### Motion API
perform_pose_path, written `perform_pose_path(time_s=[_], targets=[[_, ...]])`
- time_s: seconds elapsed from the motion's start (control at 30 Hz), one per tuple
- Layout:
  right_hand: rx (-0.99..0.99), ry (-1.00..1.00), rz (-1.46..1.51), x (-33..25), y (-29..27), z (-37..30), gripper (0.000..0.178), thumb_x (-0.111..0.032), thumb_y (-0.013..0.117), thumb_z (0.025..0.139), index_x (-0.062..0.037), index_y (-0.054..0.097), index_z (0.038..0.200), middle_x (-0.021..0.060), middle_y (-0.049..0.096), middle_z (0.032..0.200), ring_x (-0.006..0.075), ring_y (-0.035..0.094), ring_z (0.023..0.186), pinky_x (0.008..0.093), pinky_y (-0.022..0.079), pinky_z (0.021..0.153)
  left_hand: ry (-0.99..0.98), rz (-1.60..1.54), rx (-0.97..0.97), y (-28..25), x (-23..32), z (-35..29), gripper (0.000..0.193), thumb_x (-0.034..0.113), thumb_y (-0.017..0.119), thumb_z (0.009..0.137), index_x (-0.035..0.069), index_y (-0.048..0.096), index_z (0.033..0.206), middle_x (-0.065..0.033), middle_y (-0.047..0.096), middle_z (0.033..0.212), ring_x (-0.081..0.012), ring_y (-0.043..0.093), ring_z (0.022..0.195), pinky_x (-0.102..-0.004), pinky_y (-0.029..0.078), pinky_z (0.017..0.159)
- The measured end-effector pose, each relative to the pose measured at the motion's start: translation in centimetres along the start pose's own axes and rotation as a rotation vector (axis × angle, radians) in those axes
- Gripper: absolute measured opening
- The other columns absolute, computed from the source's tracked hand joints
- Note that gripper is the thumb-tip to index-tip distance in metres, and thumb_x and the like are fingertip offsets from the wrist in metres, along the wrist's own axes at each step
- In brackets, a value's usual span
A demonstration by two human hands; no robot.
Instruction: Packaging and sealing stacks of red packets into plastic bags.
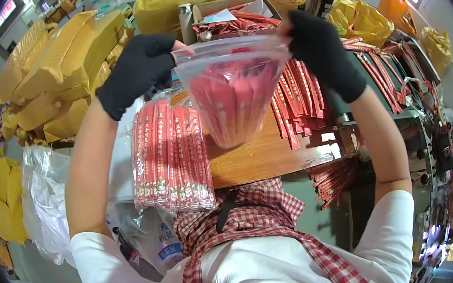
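Note:
Between my hands hangs a clear plastic bag point(232, 93) holding a bundle of slim red packets, its top edge stretched wide. My left hand point(142, 67), in a black fingerless glove, pinches the bag's upper left corner. At the upper right corner my right hand point(323, 52), gloved alike and somewhat blurred, grips the bag. Left of the bag, filled clear bags of red packets point(169, 153) lie over the table's front edge. Loose red packets point(297, 97) fan out under and beside my right hand on the wooden table point(251, 158).
Behind the bag stands a cardboard box point(237, 14) with red packets inside. Yellow wrapped parcels point(61, 60) pile up at the left. A machine bed point(392, 75) with red packets is at the right. Clear plastic sacks point(49, 201) hang at lower left; more packets point(334, 179) sit below the table.

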State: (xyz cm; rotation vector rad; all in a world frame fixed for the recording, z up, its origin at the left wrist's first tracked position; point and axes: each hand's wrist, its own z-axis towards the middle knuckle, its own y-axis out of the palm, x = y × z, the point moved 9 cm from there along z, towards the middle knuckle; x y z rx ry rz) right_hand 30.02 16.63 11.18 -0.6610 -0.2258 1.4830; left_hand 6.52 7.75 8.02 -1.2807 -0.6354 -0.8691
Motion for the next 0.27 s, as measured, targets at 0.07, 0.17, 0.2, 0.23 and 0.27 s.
perform_pose_path(time_s=[0.07, 0.17, 0.2, 0.23, 0.27], targets=[[-0.223, 0.222, -0.017, 1.0, 1.2, 0.4, 0.040, -0.001, 0.068, 0.067, -0.0024, 0.056, 0.105, 0.0132, 0.061, 0.100, 0.0306, 0.061, 0.090, 0.0370, 0.049, 0.079, -0.065, -0.038, -0.042, 0.0, 0.5, -0.2, 0.017, 0.012, 0.054, 0.090, 0.003, 0.068, 0.093, -0.0026, 0.062, 0.063, -0.0060, 0.055, 0.049, -0.0203, 0.047, 0.050], [0.042, -0.089, -0.479, -5.9, -0.2, 1.6, 0.044, -0.002, 0.068, 0.064, -0.0045, 0.057, 0.107, 0.0119, 0.060, 0.103, 0.0290, 0.059, 0.096, 0.0379, 0.048, 0.085, -0.123, -0.113, -0.090, 0.2, 0.8, -1.2, 0.018, 0.007, 0.052, 0.087, 0.000, 0.067, 0.093, -0.0047, 0.059, 0.056, -0.0091, 0.057, 0.045, -0.0214, 0.046, 0.044], [0.126, -0.183, -0.418, -8.5, 0.2, 1.5, 0.044, 0.000, 0.066, 0.070, -0.0069, 0.058, 0.113, 0.0117, 0.061, 0.105, 0.0297, 0.060, 0.095, 0.0366, 0.047, 0.086, -0.158, -0.106, -0.118, 0.6, 0.9, -1.6, 0.019, 0.007, 0.052, 0.087, 0.000, 0.067, 0.094, -0.0054, 0.059, 0.056, -0.0096, 0.057, 0.044, -0.0221, 0.046, 0.044], [0.207, -0.269, -0.359, -10.7, 1.3, 1.3, 0.043, 0.001, 0.063, 0.076, -0.0093, 0.060, 0.118, 0.0115, 0.063, 0.108, 0.0304, 0.062, 0.095, 0.0353, 0.047, 0.087, -0.193, -0.101, -0.154, 1.2, 0.3, -1.6, 0.019, 0.006, 0.052, 0.087, 0.000, 0.067, 0.094, -0.0061, 0.059, 0.056, -0.0101, 0.057, 0.044, -0.0228, 0.046, 0.044], [0.200, -0.266, -0.360, -10.0, 1.5, 1.4, 0.043, 0.001, 0.063, 0.076, -0.0093, 0.060, 0.118, 0.0115, 0.063, 0.108, 0.0304, 0.062, 0.095, 0.0353, 0.047, 0.087, -0.266, -0.172, -0.117, 1.8, -1.4, -2.1, 0.020, 0.007, 0.053, 0.086, 0.000, 0.067, 0.099, -0.0077, 0.060, 0.056, -0.0121, 0.059, 0.044, -0.0244, 0.048, 0.044]])
